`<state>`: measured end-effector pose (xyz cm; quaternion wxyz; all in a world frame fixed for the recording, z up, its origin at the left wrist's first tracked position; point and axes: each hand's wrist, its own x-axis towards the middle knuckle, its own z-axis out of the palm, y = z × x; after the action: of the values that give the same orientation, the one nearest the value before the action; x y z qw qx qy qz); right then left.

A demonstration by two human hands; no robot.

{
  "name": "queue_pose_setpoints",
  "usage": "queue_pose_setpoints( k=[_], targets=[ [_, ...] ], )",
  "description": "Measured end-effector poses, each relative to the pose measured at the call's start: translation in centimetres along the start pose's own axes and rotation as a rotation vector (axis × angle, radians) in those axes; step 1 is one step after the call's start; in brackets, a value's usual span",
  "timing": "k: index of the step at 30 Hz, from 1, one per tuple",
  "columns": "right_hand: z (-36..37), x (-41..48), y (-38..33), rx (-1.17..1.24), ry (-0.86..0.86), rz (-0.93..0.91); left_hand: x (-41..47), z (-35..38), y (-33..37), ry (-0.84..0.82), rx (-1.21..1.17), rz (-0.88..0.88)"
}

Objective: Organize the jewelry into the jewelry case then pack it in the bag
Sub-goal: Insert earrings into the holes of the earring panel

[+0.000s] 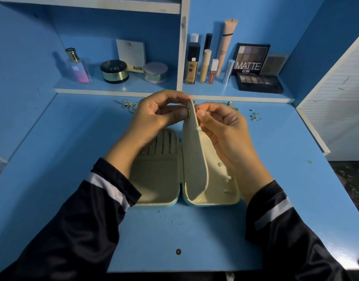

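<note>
A cream jewelry case (160, 179) lies open on the blue desk, ring rolls in its left half, small tabs in its right half. Its middle flap (193, 151) stands upright. My left hand (156, 116) pinches a small gold earring (188, 114) against the flap's top. My right hand (223, 126) holds the flap's other side with fingertips at the same spot. Behind my hands lie gold chains (128, 105) and small green pieces (254, 116). No bag is in view.
A shelf behind the desk holds a perfume bottle (78, 66), round jars (114, 71), cosmetic tubes (205, 65) and eyeshadow palettes (255, 78). A white slatted panel (336, 106) bounds the right side. Blue walls close the left and back.
</note>
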<state>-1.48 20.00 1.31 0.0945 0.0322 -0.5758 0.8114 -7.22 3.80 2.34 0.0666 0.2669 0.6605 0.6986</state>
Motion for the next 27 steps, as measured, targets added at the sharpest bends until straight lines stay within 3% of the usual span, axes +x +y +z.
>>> queue_pose_setpoints(
  k=[27],
  targets=[
    [0.32,0.1,0.43,-0.141,0.002,-0.114,-0.01,-0.01,-0.24,0.015,-0.023,0.003]
  ],
)
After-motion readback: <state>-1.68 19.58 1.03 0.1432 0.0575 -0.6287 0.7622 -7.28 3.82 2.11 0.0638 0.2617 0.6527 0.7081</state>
